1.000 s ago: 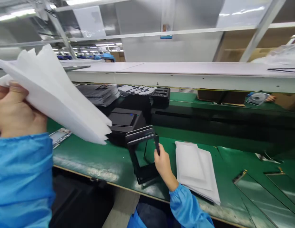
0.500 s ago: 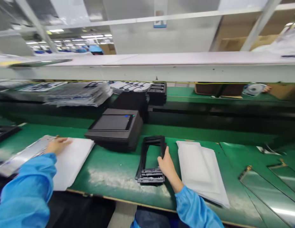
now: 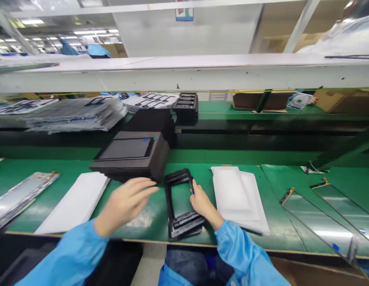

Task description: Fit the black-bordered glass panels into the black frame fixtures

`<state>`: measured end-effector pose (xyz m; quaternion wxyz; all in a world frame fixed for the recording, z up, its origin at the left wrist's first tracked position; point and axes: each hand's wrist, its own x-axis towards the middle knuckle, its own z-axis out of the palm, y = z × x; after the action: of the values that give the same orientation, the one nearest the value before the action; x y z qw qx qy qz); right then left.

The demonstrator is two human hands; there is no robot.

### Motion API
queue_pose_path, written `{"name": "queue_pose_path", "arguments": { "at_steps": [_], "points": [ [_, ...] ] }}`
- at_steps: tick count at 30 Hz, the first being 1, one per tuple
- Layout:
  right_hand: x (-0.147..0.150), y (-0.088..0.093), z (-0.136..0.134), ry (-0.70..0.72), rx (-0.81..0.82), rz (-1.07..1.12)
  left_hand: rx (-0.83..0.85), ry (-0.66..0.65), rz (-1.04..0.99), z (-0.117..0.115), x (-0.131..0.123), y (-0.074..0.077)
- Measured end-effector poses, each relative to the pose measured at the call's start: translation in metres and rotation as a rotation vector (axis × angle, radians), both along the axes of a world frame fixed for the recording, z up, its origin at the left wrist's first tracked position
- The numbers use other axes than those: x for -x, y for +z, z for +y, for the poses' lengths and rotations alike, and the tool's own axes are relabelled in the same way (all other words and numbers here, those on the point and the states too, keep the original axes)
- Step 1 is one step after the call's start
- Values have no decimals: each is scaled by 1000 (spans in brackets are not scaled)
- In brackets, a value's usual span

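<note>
Several black rectangular frames [image 3: 187,222] lie stacked on the green bench in front of me. My right hand [image 3: 200,200] grips the right side of the top frame, which sits askew on those below. Just left of the stack, my left hand [image 3: 127,202] hovers over the bench with its fingers apart and holds nothing. White sheets [image 3: 75,202] lie to its left. Beyond my left hand, a dark flat panel [image 3: 125,148] rests on a pile of black foam trays [image 3: 137,169]. White padded sleeves [image 3: 238,194] lie right of my right hand.
Clear glass panels with thin dark edges [image 3: 321,222] lie at the right. A silvery panel [image 3: 20,194] is at the far left. Across the back runs a white shelf [image 3: 172,75], above plastic-wrapped stacks [image 3: 80,113]. A person's hand [image 3: 313,100] shows at the back right.
My left hand has moved right from the white sheets towards the frames, and its fingers have spread. The top frame in my right hand has turned askew. The view has shifted right.
</note>
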<state>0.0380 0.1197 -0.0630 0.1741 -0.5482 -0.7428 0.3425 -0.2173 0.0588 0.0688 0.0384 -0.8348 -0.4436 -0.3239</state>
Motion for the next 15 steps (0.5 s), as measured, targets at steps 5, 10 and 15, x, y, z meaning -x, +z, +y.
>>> {"name": "queue_pose_path", "arguments": {
  "at_steps": [5, 10, 15],
  "points": [
    [1, 35, 7, 492, -181, -196, 573, -39, -100, 15, -27, -51],
    [59, 67, 32, 775, -441, -356, 638, 177, -288, 9, -19, -96],
    [96, 67, 64, 916, -604, -411, 606, 394, -535, -19, -21, -145]
  ]
}}
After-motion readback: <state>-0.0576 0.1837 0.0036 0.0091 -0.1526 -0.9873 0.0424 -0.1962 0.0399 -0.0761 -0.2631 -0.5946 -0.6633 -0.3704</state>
